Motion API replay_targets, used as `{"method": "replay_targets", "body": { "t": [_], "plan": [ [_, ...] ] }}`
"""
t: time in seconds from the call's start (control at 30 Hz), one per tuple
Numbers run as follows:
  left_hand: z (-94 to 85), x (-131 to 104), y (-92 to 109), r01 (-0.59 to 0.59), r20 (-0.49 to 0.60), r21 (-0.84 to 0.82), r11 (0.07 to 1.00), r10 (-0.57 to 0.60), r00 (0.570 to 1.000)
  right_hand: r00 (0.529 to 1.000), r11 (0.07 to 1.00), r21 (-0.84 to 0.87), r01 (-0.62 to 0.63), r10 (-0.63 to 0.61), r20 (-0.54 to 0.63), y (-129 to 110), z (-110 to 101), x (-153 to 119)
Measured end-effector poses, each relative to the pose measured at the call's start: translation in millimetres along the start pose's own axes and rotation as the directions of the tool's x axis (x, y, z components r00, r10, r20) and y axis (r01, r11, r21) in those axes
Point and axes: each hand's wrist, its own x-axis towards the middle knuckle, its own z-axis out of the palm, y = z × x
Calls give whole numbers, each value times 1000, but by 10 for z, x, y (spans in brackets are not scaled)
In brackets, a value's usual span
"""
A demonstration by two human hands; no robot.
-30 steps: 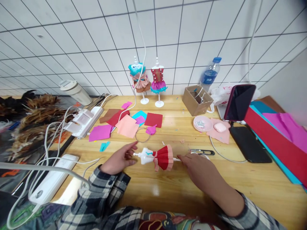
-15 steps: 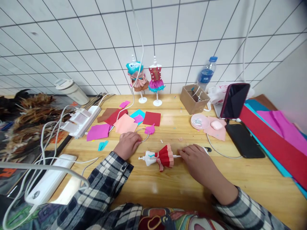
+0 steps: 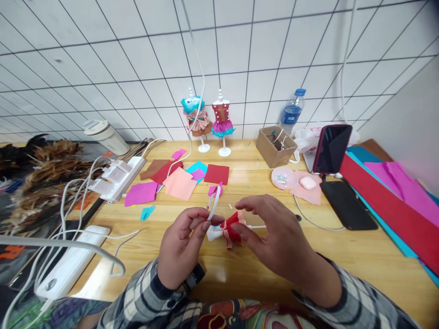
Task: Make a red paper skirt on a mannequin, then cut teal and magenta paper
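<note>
Thin whitish ring is pinched upright by left hand, apparently exposing rim; right hand is held wide-fingered over red-skirted, white plastic dress form.

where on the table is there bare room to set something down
Widest: bare wood right of the right hand, nearer than the flat black phone. Smaller: a nearly bare patch between the red square and cardboard box; another between left hand and lower power strip. Crowded: far left, with cables and feathers; around the dress form.
</note>
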Motion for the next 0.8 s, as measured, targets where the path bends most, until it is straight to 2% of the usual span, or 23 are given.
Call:
{"method": "replay_targets", "body": {
  "t": [0.17,0.43,0.63,0.8],
  "plan": [
    [66,-52,-3,-8,21,23,1000,7,1000,999,992,120,-29,31,-21,-129,187,36],
    [98,-77,-33,-10,103,-19,1000,12,995,993,991,120,-53,66,-102,-81,276,-35],
    [123,-62,-108,-19,6,57,998,19,1000,984,995,97,11,6,-180,-66,353,-63],
    [157,-42,-74,-25,-49,85,996,29,998,975,986,165,-26,61,-212,-54,435,-86]
  ]
}}
